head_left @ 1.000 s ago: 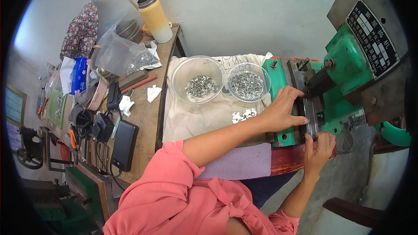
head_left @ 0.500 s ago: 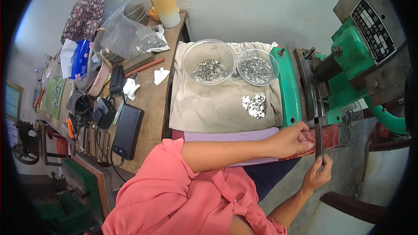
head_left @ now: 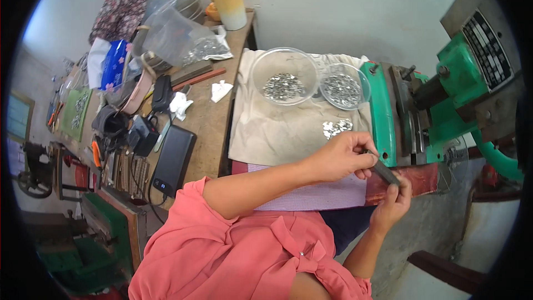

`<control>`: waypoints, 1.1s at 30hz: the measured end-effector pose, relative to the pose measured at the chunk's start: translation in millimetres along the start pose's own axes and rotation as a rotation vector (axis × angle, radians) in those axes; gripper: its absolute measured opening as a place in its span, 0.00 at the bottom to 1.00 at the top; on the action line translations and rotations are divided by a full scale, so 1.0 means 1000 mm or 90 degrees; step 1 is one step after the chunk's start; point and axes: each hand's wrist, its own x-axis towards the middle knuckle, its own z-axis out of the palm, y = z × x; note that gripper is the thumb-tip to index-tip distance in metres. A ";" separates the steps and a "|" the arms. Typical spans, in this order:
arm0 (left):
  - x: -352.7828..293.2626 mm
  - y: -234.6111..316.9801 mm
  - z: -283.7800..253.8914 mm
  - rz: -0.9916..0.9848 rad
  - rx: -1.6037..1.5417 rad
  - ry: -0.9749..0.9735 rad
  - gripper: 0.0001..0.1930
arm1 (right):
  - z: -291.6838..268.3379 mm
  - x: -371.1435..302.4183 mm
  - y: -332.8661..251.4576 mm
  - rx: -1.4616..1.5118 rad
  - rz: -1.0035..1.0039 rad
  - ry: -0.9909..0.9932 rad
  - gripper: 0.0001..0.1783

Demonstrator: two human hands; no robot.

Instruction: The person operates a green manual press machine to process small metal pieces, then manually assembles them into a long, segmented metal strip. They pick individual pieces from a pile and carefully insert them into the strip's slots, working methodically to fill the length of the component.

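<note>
Slim dark bar (head_left: pixel 386 173) drawn off metal press (head_left: pixel 469 80) | tilted | in both hands (head_left: pixel 347 156)

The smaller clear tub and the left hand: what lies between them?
In the head view, a pile of shiny metal pieces on beige cloth lies between the tub and left hand.

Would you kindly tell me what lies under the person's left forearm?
The purple mat shows on both sides of the left forearm, so it probably runs beneath; the stretch directly under is covered and cannot be seen.
</note>
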 end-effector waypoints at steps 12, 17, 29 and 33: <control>-0.036 0.047 -0.063 0.319 0.287 0.244 0.07 | 0.106 0.086 -0.005 0.315 0.309 -0.199 0.26; -0.025 0.067 -0.101 0.354 0.367 0.276 0.11 | 0.144 0.130 -0.007 0.247 0.190 -0.314 0.25; -0.008 0.067 -0.127 0.390 0.755 0.525 0.11 | 0.168 0.148 -0.002 0.021 -0.093 -0.415 0.18; -0.017 0.074 -0.130 0.403 0.729 0.506 0.15 | 0.146 0.124 -0.016 0.011 -0.093 -0.305 0.17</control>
